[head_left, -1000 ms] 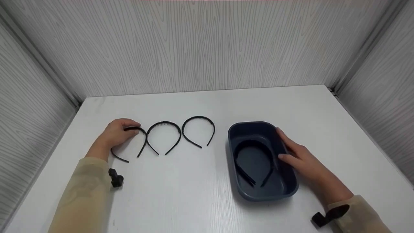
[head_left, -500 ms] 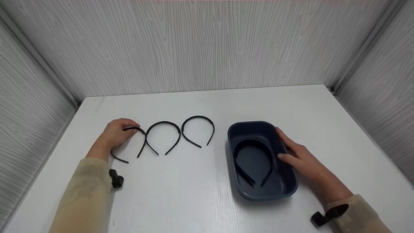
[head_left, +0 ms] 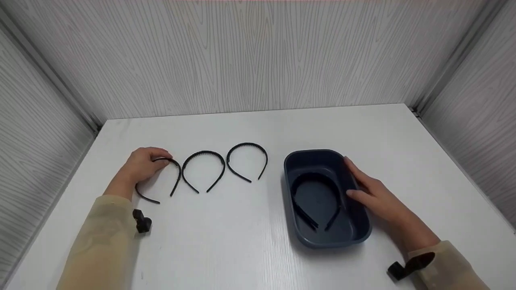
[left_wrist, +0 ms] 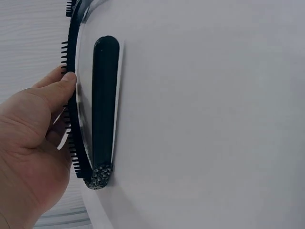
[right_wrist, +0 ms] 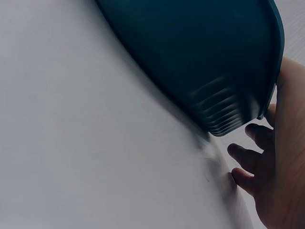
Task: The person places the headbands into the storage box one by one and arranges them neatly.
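My left hand (head_left: 142, 166) pinches the top of a black toothed headband (head_left: 177, 183) at the left of the table; its two ends point toward me. In the left wrist view the thumb lies on the inner side of that headband (left_wrist: 72, 45), its comb teeth facing outward. A second headband (head_left: 204, 152) lies just right of it, and a third headband (head_left: 247, 143) lies beyond. My right hand (head_left: 377, 198) grips the right rim of a dark blue plastic basin (head_left: 336, 245), thumb inside. Black headbands (head_left: 316, 176) lie stacked inside the basin; how many is unclear.
A white table (head_left: 225, 241) carries everything. Behind it rises a wood-grain panel (head_left: 258, 56), with further panels at the left and right. Each sleeve has a small black camera mount (head_left: 142, 221) at the wrist.
My left hand and its headband have shifted very slightly left. The right hand stays on the basin, and the other headbands lie as before.
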`<state>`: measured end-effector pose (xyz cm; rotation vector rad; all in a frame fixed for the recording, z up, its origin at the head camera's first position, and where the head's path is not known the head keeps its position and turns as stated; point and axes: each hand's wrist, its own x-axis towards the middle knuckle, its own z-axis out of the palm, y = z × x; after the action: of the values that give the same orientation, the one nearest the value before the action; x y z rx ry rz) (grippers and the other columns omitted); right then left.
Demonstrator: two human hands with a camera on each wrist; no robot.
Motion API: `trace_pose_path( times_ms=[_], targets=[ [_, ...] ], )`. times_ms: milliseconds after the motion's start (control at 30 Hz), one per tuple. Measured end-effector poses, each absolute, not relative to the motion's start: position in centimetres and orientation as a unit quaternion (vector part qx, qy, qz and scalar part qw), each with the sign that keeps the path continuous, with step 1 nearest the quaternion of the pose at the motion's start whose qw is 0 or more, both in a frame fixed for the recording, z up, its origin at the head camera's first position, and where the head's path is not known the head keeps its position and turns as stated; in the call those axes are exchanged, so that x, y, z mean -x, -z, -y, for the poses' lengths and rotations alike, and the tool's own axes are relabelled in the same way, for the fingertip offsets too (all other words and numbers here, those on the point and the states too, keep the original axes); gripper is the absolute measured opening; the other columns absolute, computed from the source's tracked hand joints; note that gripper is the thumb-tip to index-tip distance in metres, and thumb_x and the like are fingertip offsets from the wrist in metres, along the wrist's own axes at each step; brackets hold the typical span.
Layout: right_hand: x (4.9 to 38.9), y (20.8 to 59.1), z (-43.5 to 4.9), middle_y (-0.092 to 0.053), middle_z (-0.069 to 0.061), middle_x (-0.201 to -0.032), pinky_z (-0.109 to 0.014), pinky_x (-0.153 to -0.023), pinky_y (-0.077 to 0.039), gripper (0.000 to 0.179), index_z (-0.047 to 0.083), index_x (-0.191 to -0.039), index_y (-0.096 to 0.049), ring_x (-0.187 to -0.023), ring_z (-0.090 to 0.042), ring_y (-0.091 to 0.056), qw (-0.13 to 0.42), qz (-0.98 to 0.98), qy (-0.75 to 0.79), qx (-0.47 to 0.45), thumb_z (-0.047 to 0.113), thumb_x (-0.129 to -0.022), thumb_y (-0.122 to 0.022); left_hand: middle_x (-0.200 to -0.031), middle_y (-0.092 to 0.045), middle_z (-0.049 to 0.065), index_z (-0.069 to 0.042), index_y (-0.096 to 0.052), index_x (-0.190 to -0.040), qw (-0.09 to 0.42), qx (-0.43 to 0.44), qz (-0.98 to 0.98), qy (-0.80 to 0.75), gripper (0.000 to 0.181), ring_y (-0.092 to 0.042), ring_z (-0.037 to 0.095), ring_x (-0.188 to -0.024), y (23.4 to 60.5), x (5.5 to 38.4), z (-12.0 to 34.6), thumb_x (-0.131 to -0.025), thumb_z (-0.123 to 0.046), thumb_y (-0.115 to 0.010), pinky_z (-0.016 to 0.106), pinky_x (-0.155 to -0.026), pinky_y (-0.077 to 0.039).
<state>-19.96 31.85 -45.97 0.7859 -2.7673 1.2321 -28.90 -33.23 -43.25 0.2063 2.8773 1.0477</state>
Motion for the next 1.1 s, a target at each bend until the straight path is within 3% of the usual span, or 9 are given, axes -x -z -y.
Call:
trace_pose_path(
  times_ms=[333,700,900,1100],
  targets=[
    [19.9,45.9,-31.9,-0.021,0.001,-0.175,-0.011,-0.118,-0.019,0.079,0.028,-0.172,-0.016,-0.157,-0.009,-0.022,0.004,0.886,-0.390,-0.250,0.020,-0.108,-0.062,-0.138,-0.065,0.024,-0.003,-0.077,-0.127,0.057,-0.064,-0.943,-0.320,0.026,-0.048,0.045,-0.141,42.1,28.5,33.7,-0.105,-0.014,-0.067,0.058,-0.118,-0.035],
    [20.0,45.8,-31.8,-0.022,0.001,-0.174,-0.011,-0.117,-0.020,0.078,0.029,-0.172,-0.017,-0.158,-0.019,-0.024,0.000,0.887,-0.392,-0.246,0.023,-0.108,-0.062,-0.127,-0.067,0.021,-0.007,-0.077,-0.128,0.061,-0.068,-0.951,-0.296,0.027,-0.057,0.035,-0.115,40.6,27.7,33.9,-0.104,-0.014,-0.067,0.043,-0.090,-0.045],
    [19.9,45.8,-31.7,-0.022,0.001,-0.175,-0.010,-0.117,-0.020,0.078,0.031,-0.172,-0.016,-0.158,-0.018,-0.022,-0.010,0.881,-0.405,-0.245,0.023,-0.109,-0.062,-0.124,-0.067,0.016,-0.010,-0.078,-0.128,0.073,-0.076,-0.949,-0.297,0.026,-0.055,0.029,-0.108,39.3,27.2,32.7,-0.105,-0.016,-0.067,0.041,-0.086,-0.044],
    [19.8,45.6,-31.7,-0.022,-0.001,-0.175,-0.010,-0.116,-0.019,0.078,0.030,-0.172,-0.016,-0.158,-0.028,-0.023,-0.008,0.883,-0.400,-0.245,0.023,-0.109,-0.061,-0.125,-0.069,0.012,-0.012,-0.079,-0.127,0.079,-0.099,-0.942,-0.311,0.024,-0.056,0.026,-0.107,37.6,26.6,30.6,-0.106,-0.016,-0.067,0.041,-0.083,-0.046]
  ],
)
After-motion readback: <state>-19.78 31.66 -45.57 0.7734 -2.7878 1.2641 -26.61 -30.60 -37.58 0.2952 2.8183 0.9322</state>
